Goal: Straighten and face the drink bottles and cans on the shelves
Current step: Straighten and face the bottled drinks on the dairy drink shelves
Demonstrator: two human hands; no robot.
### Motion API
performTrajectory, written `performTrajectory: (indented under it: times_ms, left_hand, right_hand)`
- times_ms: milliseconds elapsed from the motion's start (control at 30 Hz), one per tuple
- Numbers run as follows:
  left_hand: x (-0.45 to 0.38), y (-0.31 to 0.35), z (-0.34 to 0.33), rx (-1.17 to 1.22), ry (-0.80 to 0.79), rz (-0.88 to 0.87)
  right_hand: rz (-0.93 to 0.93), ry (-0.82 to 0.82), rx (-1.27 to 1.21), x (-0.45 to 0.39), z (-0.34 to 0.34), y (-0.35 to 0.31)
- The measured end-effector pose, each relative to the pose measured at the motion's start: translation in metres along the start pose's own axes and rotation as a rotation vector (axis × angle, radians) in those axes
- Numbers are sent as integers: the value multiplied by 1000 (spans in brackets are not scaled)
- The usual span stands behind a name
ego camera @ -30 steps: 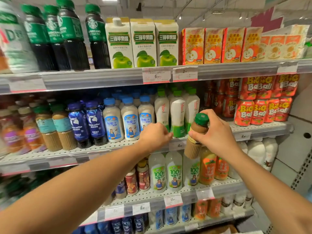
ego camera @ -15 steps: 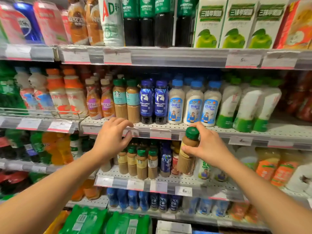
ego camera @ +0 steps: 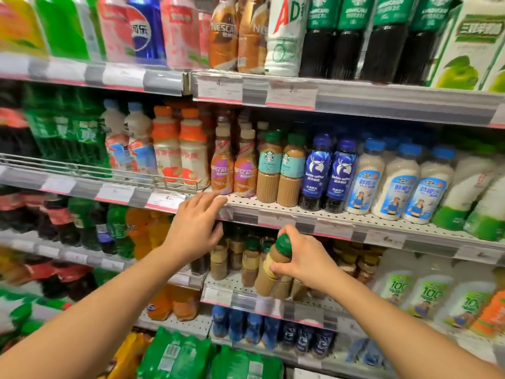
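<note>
My right hand [ego camera: 303, 258] grips a green-capped coffee bottle [ego camera: 269, 272] by its neck, tilted, in front of the lower shelf's row of similar small coffee bottles [ego camera: 240, 262]. My left hand [ego camera: 195, 228] is open with fingers spread, its fingertips at the front edge of the middle shelf [ego camera: 273, 207], just below two Nescafe bottles [ego camera: 233, 166]. Right of those stand two green-capped Starbucks bottles [ego camera: 281, 168], two blue coffee bottles [ego camera: 328, 173] and white coconut-drink bottles [ego camera: 396, 184].
The top shelf [ego camera: 355, 98] carries cans, Nescafe bottles, dark green-labelled bottles and apple cartons. A wire rail [ego camera: 95, 172] fronts the soda shelf at left. Green multipacks [ego camera: 191, 356] sit at the bottom. White juice bottles [ego camera: 426, 291] stand lower right.
The view has swung left along the shelves. My right hand has carried the green-capped bottle left and down to the lower shelf. My left hand has opened and moved to the middle shelf's edge.
</note>
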State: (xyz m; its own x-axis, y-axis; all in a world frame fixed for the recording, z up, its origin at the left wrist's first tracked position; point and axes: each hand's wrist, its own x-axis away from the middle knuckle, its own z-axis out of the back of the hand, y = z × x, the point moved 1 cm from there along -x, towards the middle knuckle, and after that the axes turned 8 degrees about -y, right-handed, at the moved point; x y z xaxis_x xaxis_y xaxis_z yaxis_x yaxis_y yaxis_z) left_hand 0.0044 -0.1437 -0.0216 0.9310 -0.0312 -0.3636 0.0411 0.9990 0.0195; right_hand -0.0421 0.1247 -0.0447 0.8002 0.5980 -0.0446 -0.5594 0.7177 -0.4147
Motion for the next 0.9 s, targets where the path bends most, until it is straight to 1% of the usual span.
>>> performTrajectory:
  times_ms: [100, 233, 367, 567, 700, 900]
  left_hand:
    - [-3, -16, -8, -32, -53, 0]
    - [-6, -26, -10, -37, -25, -35]
    - [-5, -31, -18, -43, -27, -54]
    - [-2, -37, -27, -6, 6, -87]
    - [-4, -38, -28, -2, 15, -94]
    - [-3, -38, -28, 5, 22, -100]
  right_hand:
    - [-26, -23, 83, -26, -24, -18]
    - [-78, -28, 205, -58, -48, -38]
    - [-99, -37, 229, -81, -69, -50]
    - [-151, -11, 345, -105, -94, -57]
    - [-178, -58, 408, -121, -105, -54]
    - [-189, -67, 452, -145, -125, -47]
